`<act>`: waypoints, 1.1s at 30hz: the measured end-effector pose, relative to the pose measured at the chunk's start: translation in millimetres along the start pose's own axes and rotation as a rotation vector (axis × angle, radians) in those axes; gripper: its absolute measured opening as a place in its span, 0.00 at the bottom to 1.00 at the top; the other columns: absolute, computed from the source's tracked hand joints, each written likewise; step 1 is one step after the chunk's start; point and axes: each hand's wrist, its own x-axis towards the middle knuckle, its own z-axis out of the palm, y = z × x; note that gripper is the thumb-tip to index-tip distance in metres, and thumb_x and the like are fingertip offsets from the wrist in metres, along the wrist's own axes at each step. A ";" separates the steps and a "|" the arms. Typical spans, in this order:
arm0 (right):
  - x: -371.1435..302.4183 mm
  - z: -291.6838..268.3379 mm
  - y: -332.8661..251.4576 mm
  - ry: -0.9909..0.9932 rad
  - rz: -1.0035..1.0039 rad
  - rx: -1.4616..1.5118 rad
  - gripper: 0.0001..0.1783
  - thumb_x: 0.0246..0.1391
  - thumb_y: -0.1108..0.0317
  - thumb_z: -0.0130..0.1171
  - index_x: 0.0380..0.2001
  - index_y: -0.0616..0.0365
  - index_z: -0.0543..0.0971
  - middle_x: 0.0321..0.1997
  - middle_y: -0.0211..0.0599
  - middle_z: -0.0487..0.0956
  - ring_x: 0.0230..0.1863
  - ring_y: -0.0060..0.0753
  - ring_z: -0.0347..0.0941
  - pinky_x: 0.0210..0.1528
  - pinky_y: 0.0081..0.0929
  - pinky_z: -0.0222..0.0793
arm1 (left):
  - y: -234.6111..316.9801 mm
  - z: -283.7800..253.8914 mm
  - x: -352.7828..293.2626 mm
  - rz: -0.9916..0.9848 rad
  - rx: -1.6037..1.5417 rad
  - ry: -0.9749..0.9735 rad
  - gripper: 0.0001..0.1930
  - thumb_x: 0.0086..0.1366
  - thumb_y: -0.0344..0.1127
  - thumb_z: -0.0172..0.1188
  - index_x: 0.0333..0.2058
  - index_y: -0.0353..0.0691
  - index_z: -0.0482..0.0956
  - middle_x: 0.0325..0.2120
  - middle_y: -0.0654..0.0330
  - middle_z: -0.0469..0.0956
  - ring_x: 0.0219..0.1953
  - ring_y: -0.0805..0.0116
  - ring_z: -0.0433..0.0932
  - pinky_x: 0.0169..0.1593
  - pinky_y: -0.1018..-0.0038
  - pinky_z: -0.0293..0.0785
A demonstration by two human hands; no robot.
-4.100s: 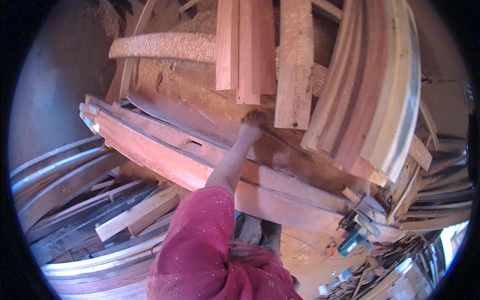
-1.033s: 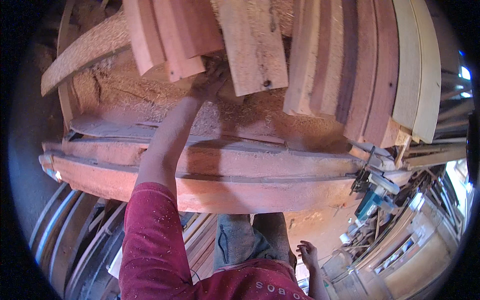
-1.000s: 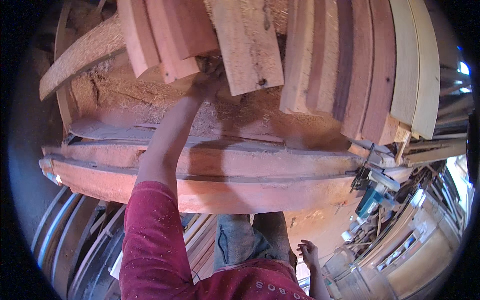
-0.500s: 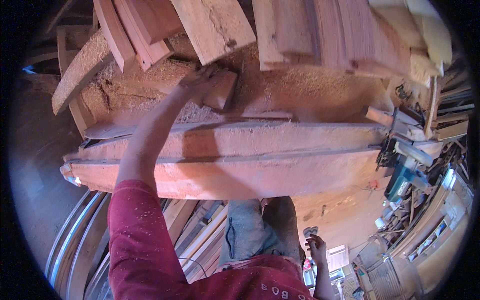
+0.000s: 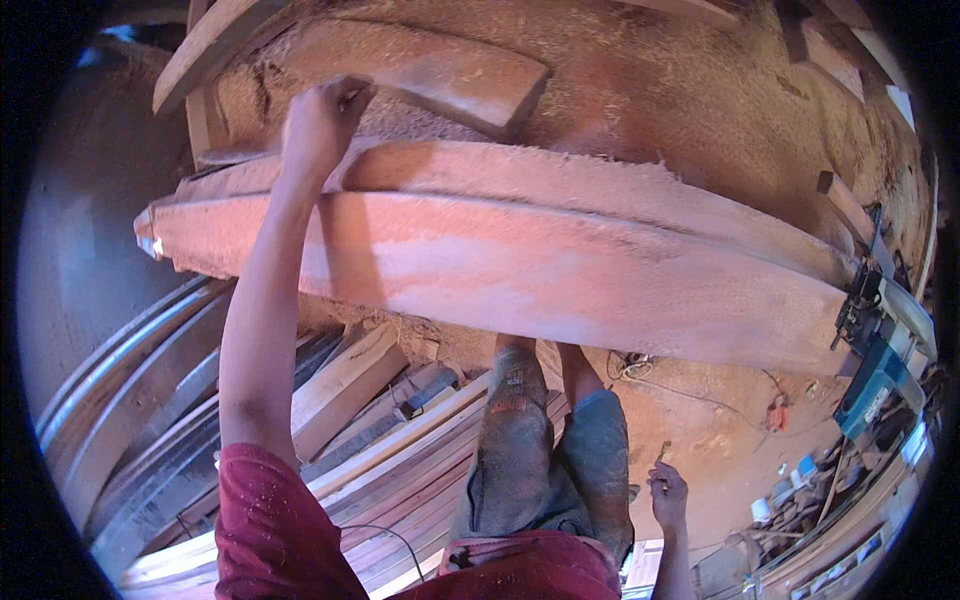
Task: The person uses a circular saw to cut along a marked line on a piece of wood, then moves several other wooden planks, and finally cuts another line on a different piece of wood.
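Observation:
My left arm reaches across a long, thick reddish timber beam (image 5: 520,245), which has a ledge along its far side. Beyond that beam, my left hand (image 5: 322,125) is closed in a loose fist; whether anything is inside is hidden. Nearest to it is a flat curved board (image 5: 465,75) lying in the sawdust, and I cannot tell whether they touch. Low on the right, my right hand (image 5: 668,493) hangs by my leg with its fingers pinched. A small, thin tan thing sticks up from its fingertips, too small to name.
A teal-and-grey power saw (image 5: 880,370) sits at the beam's right end. Long planks (image 5: 400,510) lie stacked on the near left, beside curved timbers (image 5: 130,370). A cable with an orange piece (image 5: 778,412) lies on the sawdust-covered ground. Wood scraps (image 5: 840,480) clutter the right.
My left hand was on the board's end beyond the beam and has come back nearer, closing up. The view has shifted, taking most of the hanging boards out of sight. The right hand remains low.

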 end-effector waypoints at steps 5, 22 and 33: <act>10.3 -15.0 -125.0 0.111 -0.614 -0.452 0.13 0.53 0.81 0.59 0.42 0.63 0.81 0.37 0.43 0.83 0.35 0.43 0.79 0.37 0.34 0.76 | -79.3 -56.3 -87.5 -0.243 0.231 0.095 0.23 0.69 0.48 0.60 0.59 0.49 0.78 0.52 0.49 0.80 0.50 0.47 0.81 0.51 0.54 0.75; 386.7 198.8 -681.8 0.410 -1.124 -1.068 0.25 0.68 0.53 0.50 0.59 0.59 0.74 0.59 0.64 0.75 0.62 0.62 0.71 0.64 0.52 0.67 | -209.4 -26.0 -162.0 -0.365 -0.416 0.770 0.25 0.74 0.47 0.41 0.59 0.38 0.75 0.60 0.47 0.72 0.66 0.47 0.66 0.69 0.56 0.57; 653.2 127.4 -814.6 0.936 -1.271 -1.447 0.39 0.58 0.36 0.54 0.60 0.59 0.76 0.58 0.62 0.77 0.55 0.65 0.77 0.57 0.57 0.74 | -217.2 -11.5 -188.3 -0.611 -0.671 0.966 0.17 0.63 0.37 0.50 0.47 0.32 0.73 0.56 0.39 0.72 0.67 0.35 0.64 0.72 0.45 0.53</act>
